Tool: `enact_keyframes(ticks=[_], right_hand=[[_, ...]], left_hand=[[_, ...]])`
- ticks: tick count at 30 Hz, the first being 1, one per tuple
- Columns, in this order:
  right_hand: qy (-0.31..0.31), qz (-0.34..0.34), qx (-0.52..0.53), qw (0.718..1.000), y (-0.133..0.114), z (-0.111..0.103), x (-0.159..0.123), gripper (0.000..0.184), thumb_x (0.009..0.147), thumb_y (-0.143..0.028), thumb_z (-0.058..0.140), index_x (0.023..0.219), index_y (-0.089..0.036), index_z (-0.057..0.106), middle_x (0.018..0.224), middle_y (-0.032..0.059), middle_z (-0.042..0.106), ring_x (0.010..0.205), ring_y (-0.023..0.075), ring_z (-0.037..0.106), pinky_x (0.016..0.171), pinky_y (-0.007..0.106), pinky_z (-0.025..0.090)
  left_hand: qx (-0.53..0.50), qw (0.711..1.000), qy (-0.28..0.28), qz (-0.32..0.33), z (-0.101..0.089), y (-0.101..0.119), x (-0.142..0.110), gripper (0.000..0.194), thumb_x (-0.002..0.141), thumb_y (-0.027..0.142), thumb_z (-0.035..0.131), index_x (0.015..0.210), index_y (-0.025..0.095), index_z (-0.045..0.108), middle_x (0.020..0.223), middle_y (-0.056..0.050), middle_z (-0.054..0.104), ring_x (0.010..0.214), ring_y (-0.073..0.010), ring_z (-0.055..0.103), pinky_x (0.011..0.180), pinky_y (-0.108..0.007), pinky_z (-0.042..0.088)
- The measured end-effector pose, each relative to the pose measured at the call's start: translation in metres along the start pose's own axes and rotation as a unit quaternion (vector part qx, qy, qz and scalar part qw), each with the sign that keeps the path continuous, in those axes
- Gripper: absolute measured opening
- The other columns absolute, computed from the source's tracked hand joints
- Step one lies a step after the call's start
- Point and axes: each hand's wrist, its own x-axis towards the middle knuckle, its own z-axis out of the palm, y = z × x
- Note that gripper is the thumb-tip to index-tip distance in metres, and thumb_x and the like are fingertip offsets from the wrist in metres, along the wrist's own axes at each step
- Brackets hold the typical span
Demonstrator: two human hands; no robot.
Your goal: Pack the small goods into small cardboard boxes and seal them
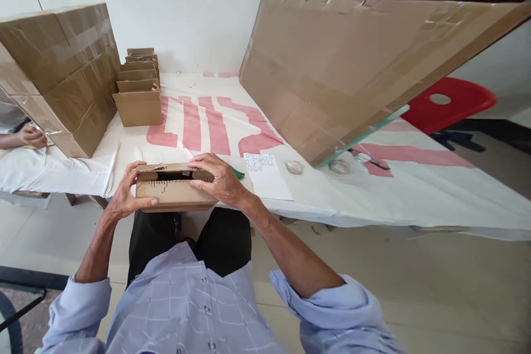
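Holding a small cardboard box [176, 193] in both hands at the near edge of the cloth-covered surface [357, 196], just above the lap. Gripping its left end with the left hand [126, 193], part-open around the box, with fingers at the top corner and thumb across the top. Gripping its right end with the right hand [222, 180], also part-open, with fingers over the far edge and thumb near the dark gap in the top. Cannot tell what, if anything, lies inside.

Beside the right hand, showing in part behind it — a green item [238, 173]. Farther right, lying flat, a white sheet [269, 180] with small drawn shapes, then two clear round items [294, 167] [339, 166] and a dark-handled item [375, 162]. Standing behind these, a large cardboard panel [332, 72]; beyond it, a red seat [452, 102].

To the left, a row of open cardboard boxes [139, 109] beside a stack of taped boxes [78, 77] — and past that stack, at the far left, another person's hand [33, 136].
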Motion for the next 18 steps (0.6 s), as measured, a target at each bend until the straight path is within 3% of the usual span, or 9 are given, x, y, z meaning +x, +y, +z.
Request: enact_keyframes(ticks=[6, 18], right_hand=[[0.022, -0.006, -0.042, 0.999, 0.0, 0.005, -0.008, 0.029, 0.097, -0.026, 0.082, 0.125, -0.028, 0.082, 0.132, 0.0115, 0.08, 0.125, 0.0328, 0.073, 0.113, 0.055, 0.061], [0.021, -0.052, -0.105, 0.993, -0.004, 0.011, 0.013, 0.018, 0.108, -0.03, 0.072, 0.116, -0.03, 0.088, 0.114, 0.0098, 0.082, 0.108, 0.0299, 0.075, 0.1, 0.049, 0.065]], left_hand=[[0.005, 1.0, 0.002, 0.008, -0.001, 0.002, -0.004, 0.08, 0.077, 0.072, 0.097, 0.139, 0.026, 0.075, 0.169, -0.015, 0.047, 0.159, -0.0433, 0.052, 0.126, -0.057, 0.056], [0.017, 1.0, 0.004, -0.008, -0.003, 0.001, -0.001, 0.079, 0.075, 0.073, 0.097, 0.135, 0.027, 0.077, 0.168, -0.014, 0.05, 0.154, -0.0434, 0.059, 0.121, -0.057, 0.059]])
